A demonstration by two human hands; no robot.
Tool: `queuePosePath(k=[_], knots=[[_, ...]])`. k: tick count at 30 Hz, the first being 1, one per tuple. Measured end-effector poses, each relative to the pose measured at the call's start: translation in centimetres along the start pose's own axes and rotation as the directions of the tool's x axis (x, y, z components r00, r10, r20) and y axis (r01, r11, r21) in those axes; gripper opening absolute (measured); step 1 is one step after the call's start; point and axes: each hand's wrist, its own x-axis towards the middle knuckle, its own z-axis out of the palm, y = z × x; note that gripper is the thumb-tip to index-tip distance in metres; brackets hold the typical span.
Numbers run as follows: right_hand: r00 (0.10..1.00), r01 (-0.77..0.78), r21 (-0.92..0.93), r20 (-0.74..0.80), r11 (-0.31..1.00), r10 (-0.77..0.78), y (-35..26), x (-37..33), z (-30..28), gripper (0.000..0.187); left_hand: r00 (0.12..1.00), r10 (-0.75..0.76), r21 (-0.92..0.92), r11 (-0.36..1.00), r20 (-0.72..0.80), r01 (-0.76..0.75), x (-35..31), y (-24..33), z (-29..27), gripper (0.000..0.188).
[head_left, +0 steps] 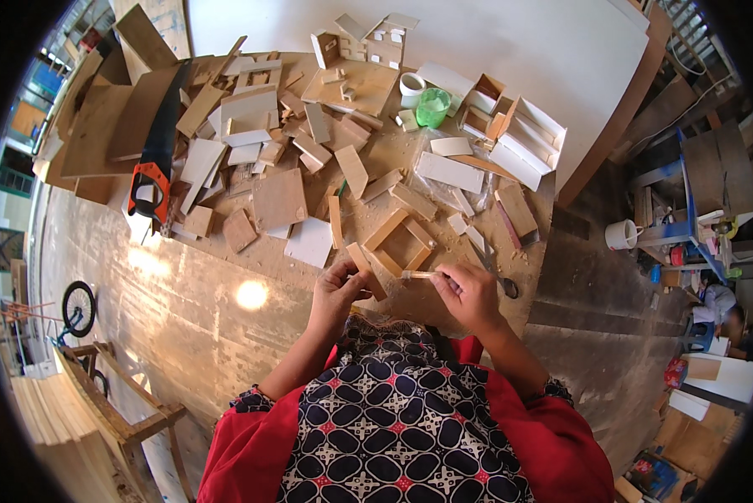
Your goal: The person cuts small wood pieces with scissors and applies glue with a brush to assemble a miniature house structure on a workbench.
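Note:
Near the table's front edge, my left hand [340, 287] pinches a narrow wooden strip [365, 272], held at a slant. Across from it, my right hand [468, 293] is closed on a small brush [418, 274] with a pale handle. The brush's tip points left toward the strip, with a gap between them. Just beyond both hands lies a small square wooden frame [400, 242]. Another upright-looking wood strip [335, 221] is left of the frame, and a white board piece [309, 241] lies near my left hand.
Wood offcuts [280, 197] pile up on the left of the table, beside an orange-handled saw [149, 189]. Farther back stand a small wooden house model [385, 46], a green cup [433, 107], a white cup [411, 85] and white-sided boxes [534, 138]. Another person [716, 306] is far right.

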Motion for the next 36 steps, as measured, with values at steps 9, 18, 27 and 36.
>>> queuePosePath(k=[9,18,27,36], knots=[[0.972,0.234,-0.087,0.003,0.968,-0.234,-1.2,-0.3,-0.2,0.015,1.0,0.027,0.049,0.998,-0.002,-0.027,0.2,-0.2,0.4,0.027],[0.951,0.309,-0.114,0.021,0.944,-0.309,-0.7,-1.2,-0.4,0.021,0.994,0.11,0.168,0.98,-0.01,-0.106,1.1,-0.4,0.8,0.031],[0.979,0.005,-0.004,-0.202,1.0,-0.005,0.5,-1.5,-2.2,0.018,0.961,0.244,0.702,0.661,0.134,-0.266,3.0,2.4,3.2,0.032],[0.939,-0.015,-0.029,-0.344,0.999,0.004,1.8,-1.9,-4.3,0.019,0.969,0.12,0.869,0.431,0.214,-0.245,5.5,4.0,6.6,0.031]])
